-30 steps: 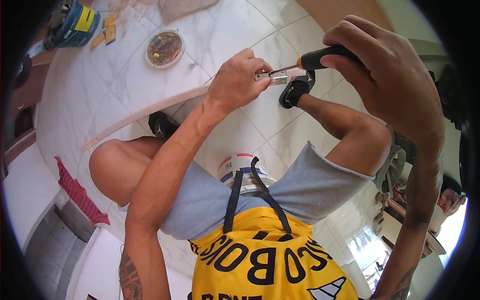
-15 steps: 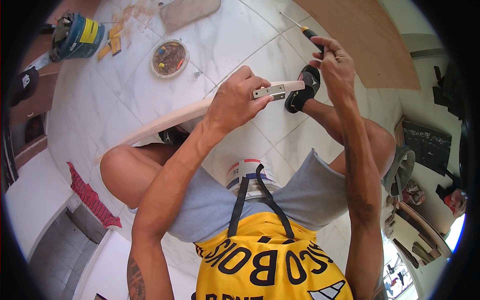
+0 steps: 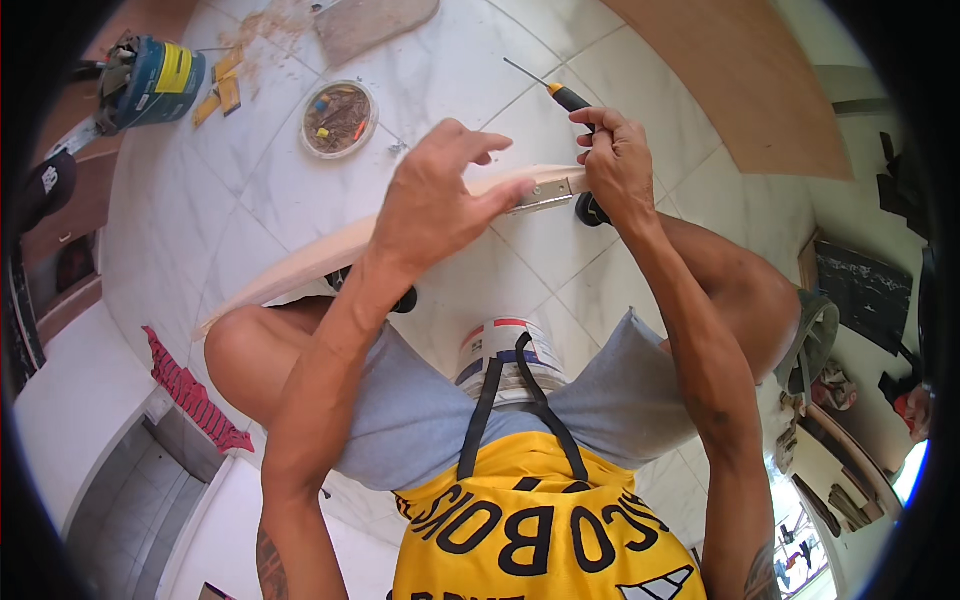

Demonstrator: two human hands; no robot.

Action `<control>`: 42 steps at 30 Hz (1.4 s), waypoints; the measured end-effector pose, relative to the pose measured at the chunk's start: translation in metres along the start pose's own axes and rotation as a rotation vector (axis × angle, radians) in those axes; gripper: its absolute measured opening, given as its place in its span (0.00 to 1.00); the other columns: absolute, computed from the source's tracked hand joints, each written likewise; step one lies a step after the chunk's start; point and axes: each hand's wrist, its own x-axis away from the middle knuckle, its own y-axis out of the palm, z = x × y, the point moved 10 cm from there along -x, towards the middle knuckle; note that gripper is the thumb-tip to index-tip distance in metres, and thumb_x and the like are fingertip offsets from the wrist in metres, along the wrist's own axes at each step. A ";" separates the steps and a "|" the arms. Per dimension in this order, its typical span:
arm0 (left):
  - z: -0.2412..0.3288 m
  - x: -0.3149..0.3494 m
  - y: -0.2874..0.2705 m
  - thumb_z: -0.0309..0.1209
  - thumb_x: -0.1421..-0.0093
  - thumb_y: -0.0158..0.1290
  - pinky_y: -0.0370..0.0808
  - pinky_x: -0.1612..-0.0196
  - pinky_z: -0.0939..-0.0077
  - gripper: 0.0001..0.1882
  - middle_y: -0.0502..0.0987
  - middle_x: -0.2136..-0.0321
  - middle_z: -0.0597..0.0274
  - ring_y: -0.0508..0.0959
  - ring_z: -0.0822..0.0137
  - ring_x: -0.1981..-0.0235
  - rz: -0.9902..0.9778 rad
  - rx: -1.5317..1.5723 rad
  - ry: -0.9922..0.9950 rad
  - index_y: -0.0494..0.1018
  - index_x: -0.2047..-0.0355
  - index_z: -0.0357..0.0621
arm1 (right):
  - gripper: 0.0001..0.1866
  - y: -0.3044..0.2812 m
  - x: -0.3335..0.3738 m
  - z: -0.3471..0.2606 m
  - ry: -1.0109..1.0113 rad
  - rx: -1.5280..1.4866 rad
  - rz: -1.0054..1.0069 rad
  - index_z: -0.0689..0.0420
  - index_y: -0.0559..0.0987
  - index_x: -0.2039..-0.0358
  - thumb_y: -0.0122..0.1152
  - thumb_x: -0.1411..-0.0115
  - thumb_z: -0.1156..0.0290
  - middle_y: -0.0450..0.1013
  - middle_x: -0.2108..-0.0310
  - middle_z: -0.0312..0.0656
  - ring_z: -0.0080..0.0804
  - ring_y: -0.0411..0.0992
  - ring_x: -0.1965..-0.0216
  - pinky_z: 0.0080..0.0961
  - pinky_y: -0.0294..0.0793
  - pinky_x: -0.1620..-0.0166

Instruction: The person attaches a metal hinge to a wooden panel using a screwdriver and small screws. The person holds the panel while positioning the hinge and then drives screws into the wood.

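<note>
A long pale wooden board (image 3: 300, 262) slants from beside my left knee up to my right hand. Near its far end a silver metal hinge (image 3: 545, 195) lies against the wood. My left hand (image 3: 430, 200) is open over the board, its fingers apart and its thumb tip at the hinge's left end. In my right hand (image 3: 618, 165) is a screwdriver (image 3: 570, 97) with a black and yellow handle, its shaft pointing up and left, away from the hinge. That hand is also right at the board's end; whether it grips the wood is hidden.
A white bucket (image 3: 510, 350) stands between my legs. Ahead on the tiled floor are a round tub (image 3: 340, 120) of small hardware, a blue-green bucket (image 3: 165, 82) and yellow pieces (image 3: 228, 92). A large brown panel (image 3: 740, 90) lies at the far right, a striped red cloth (image 3: 195, 395) at left.
My left hand has let go of the hinge, opened and moved left. My right hand has come down and left with the screwdriver to the board's end.
</note>
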 end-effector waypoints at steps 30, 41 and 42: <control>-0.458 -0.017 0.062 0.42 0.43 0.67 0.79 0.53 0.55 0.16 0.85 0.61 0.50 0.84 0.51 0.58 -0.381 -0.616 -0.721 0.82 0.64 0.43 | 0.15 0.006 0.004 -0.004 0.232 -0.093 -0.054 0.60 0.81 0.55 0.43 0.25 0.78 0.70 0.58 0.38 0.20 0.72 0.64 0.19 0.75 0.59; -0.429 -0.025 0.014 0.32 0.45 0.59 0.80 0.52 0.59 0.12 0.84 0.60 0.48 0.85 0.53 0.57 -0.420 -0.540 -0.667 0.82 0.60 0.46 | 0.17 0.009 0.002 -0.010 0.165 -0.035 -0.067 0.60 0.82 0.55 0.41 0.28 0.79 0.70 0.56 0.42 0.23 0.73 0.62 0.21 0.76 0.60; -0.409 -0.034 0.008 0.32 0.43 0.59 0.79 0.54 0.62 0.12 0.84 0.63 0.49 0.84 0.57 0.59 -0.380 -0.366 -0.658 0.81 0.59 0.45 | 0.17 0.008 0.001 -0.010 0.135 -0.001 -0.069 0.60 0.82 0.54 0.41 0.28 0.78 0.69 0.56 0.44 0.24 0.73 0.62 0.23 0.76 0.59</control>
